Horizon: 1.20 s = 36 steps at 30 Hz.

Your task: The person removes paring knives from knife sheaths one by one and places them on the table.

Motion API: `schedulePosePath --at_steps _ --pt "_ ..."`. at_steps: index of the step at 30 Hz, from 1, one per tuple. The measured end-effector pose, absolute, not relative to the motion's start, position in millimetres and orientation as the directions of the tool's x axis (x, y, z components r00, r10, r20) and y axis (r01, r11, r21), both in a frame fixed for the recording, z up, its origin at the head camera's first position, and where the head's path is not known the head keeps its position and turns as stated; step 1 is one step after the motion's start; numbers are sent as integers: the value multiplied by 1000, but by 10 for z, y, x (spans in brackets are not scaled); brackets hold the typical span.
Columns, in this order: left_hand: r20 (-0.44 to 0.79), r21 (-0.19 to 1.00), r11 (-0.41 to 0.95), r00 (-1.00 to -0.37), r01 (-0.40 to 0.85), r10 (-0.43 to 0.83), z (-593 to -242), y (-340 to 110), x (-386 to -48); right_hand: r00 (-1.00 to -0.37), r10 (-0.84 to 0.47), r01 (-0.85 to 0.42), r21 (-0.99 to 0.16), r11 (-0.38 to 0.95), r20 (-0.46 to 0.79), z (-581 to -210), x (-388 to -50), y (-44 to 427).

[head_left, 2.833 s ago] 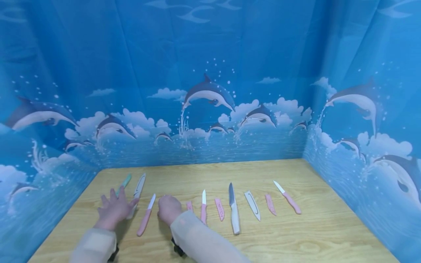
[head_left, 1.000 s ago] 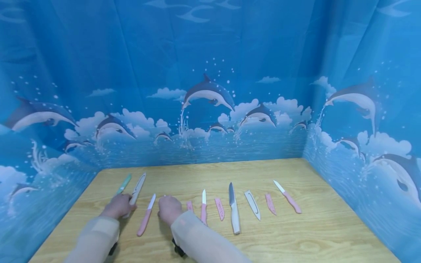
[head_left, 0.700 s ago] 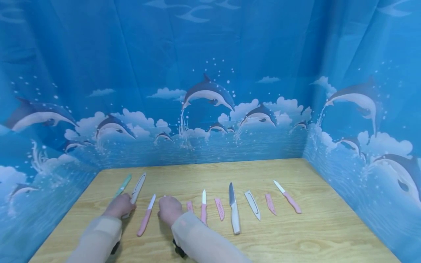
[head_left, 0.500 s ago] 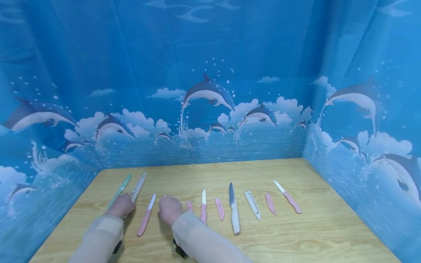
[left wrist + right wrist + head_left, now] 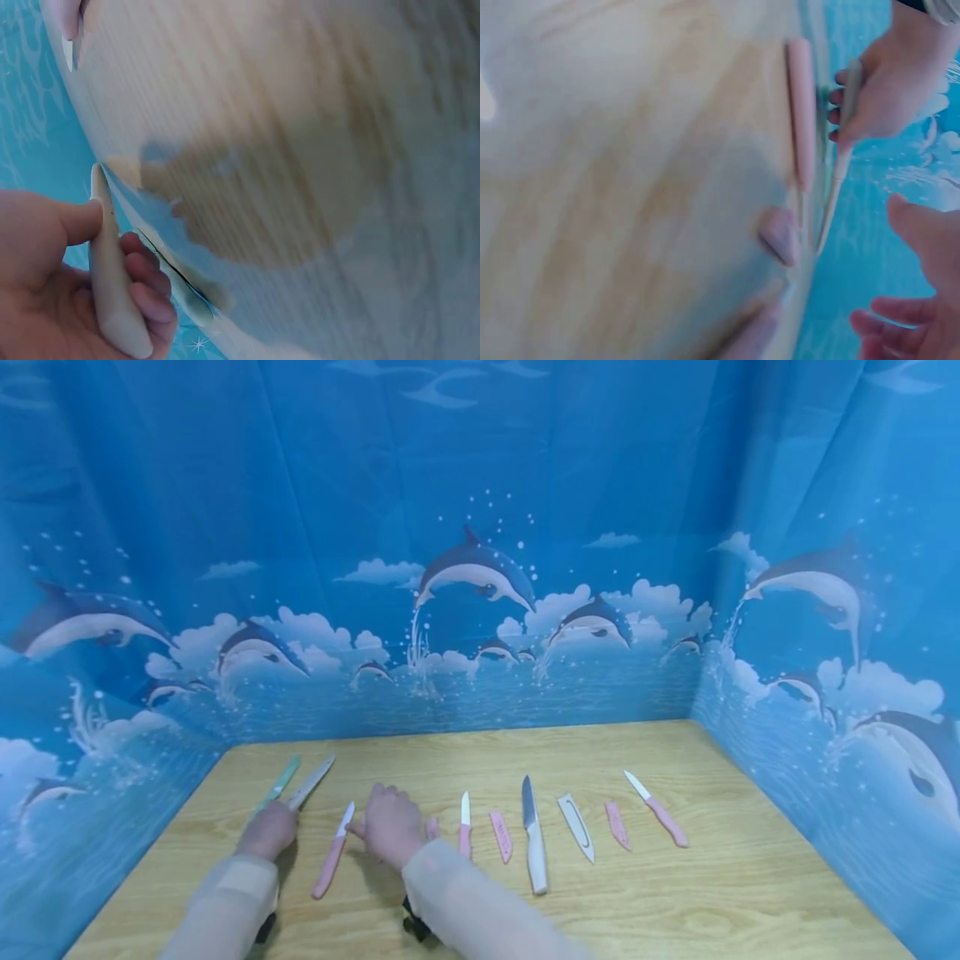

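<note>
At the table's left, my left hand [image 5: 268, 831] grips a knife by its white handle [image 5: 116, 285]. Its pale front length [image 5: 311, 783] points away to the far right; whether that is blade or sheath I cannot tell. A green knife-like piece [image 5: 283, 775] lies just beyond that hand, partly hidden by it. Between my hands is a pink-handled knife [image 5: 332, 852], blade pointing away. My right hand [image 5: 393, 827] is over the table beside it, fingers extended, holding nothing in the right wrist view. Below it, two blurred pinkish pieces show there, one a short piece [image 5: 780, 236].
Rightward along the wooden table [image 5: 675, 902] lie a pink sheath [image 5: 431, 828], a pink knife [image 5: 466, 827], another pink sheath [image 5: 501, 837], a white-handled knife [image 5: 536, 852], a white sheath [image 5: 576, 828], a third pink sheath [image 5: 617, 827] and another pink knife [image 5: 657, 814]. Blue dolphin curtains [image 5: 465, 635] enclose the table.
My left hand, spread wide at first, has closed round the white handle, and the knife has turned slightly. My right hand, curled on the table before, has lifted and extended its fingers.
</note>
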State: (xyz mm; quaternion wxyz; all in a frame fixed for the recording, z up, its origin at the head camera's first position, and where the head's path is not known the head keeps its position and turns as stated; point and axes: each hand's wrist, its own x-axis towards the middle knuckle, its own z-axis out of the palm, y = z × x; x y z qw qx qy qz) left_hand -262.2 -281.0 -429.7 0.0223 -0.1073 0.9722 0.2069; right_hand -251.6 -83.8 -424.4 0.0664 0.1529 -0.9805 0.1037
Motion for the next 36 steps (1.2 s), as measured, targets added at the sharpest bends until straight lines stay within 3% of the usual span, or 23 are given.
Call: schedulePosePath --at_steps 2,6,14,21,27,36 --pt "-93 407 883 -972 -236 -217 -4283 -2820 -2614 -936 -291 -320 -131 938 200 -4203 -2543 -789" --pt "-96 420 872 -967 -253 -235 -4258 -2828 -2616 -932 -274 -313 -143 939 236 -4182 -2635 -652" --pt "4 432 890 -986 -150 -168 -4245 -2757 -2594 -928 -356 -369 -376 850 108 -4115 -2769 -229" --pt "156 379 926 -986 4 -60 -4200 -2614 -2527 -889 -443 -459 -257 851 118 -4079 -2812 -6" --pt "239 310 944 -970 112 36 -4128 -2344 -2453 -841 -524 -541 -243 805 137 -4079 -2811 110" --pt "221 303 946 -974 117 49 -4098 -2002 -2386 -793 -594 -609 -187 770 138 -4085 -2779 338"
